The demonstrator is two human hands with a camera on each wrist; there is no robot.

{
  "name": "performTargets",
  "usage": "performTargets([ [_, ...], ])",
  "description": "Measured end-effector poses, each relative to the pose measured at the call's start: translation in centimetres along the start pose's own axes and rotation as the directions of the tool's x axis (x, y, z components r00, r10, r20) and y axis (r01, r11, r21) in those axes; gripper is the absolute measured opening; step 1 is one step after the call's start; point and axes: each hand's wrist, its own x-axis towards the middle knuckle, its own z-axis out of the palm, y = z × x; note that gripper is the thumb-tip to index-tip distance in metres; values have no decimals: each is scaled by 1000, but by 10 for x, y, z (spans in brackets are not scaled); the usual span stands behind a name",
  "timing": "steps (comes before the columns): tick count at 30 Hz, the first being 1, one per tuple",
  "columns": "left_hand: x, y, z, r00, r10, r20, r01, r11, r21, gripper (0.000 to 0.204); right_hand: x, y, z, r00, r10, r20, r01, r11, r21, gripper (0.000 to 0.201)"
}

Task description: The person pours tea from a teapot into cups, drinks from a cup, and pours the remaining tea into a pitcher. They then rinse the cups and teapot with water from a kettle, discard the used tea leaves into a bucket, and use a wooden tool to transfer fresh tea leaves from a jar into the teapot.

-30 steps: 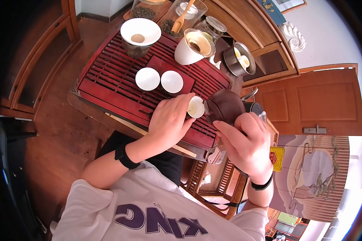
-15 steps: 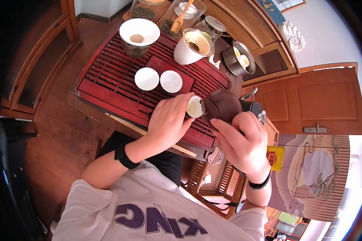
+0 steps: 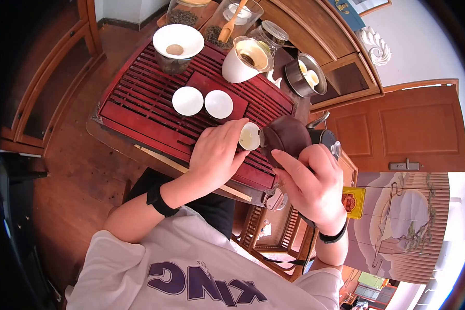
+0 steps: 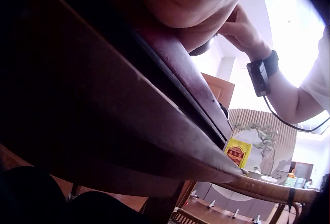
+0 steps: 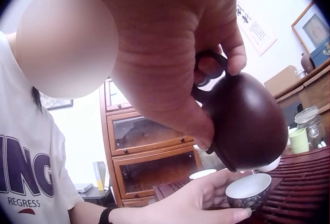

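My left hand [image 3: 214,152] holds a small cup [image 3: 250,136] between thumb and fingers, low over the slatted tea tray [image 3: 134,116]. The cup is white inside, with pale yellowish liquid in it; the right wrist view shows its dark patterned outside [image 5: 251,200]. Gripping a dark brown teapot [image 3: 287,135] by its loop handle, my right hand [image 3: 315,178] keeps it tipped towards the cup, its thumb pressed near the lid. The pot's lower end hangs right at the cup's rim. Two white cups, one left [image 3: 187,101] and one right [image 3: 218,104], stand behind my left hand.
On the tray's far side stand a glass vessel topped by a white strainer bowl [image 3: 178,41] and a white pitcher with a strainer [image 3: 247,59]. Beyond are tea-leaf jars, a wooden scoop [image 3: 232,23] and a metal pot [image 3: 306,75]. A black kettle [image 3: 325,138] is behind the teapot.
The teapot and my right hand have shifted slightly left, closer over the cup. My left hand stays in place with the cup. The pale liquid in it shows more broadly now.
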Motion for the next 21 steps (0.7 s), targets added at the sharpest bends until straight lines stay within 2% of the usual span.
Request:
performTargets([
  [8, 0, 1, -1, 1000, -10, 18, 10, 1000, 7, 69, -1, 1, 7, 998, -61, -12, 61, 998, 24, 45],
  [21, 0, 1, -1, 1000, -3, 12, 2, 1000, 14, 69, -6, 4, 10, 999, -47, 17, 47, 999, 5, 44],
])
